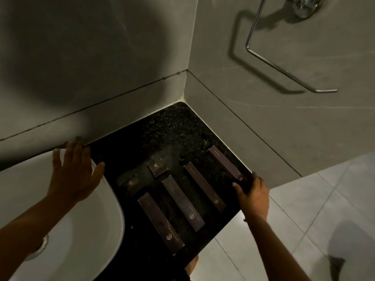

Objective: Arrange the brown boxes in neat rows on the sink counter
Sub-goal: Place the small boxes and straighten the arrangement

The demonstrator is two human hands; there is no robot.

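Head view: six brown boxes; left hand spread, right grip on one.

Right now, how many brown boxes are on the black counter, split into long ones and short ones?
Long brown cardboard boxes: 4
Short brown cardboard boxes: 2
Total: 6, all lying flat on the black speckled stone counter. The right hand touches the near end of the rightmost long box.

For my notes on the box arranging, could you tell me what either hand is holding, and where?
The right hand grips the near end of the rightmost long brown box. The left hand holds nothing, resting open on the basin rim.
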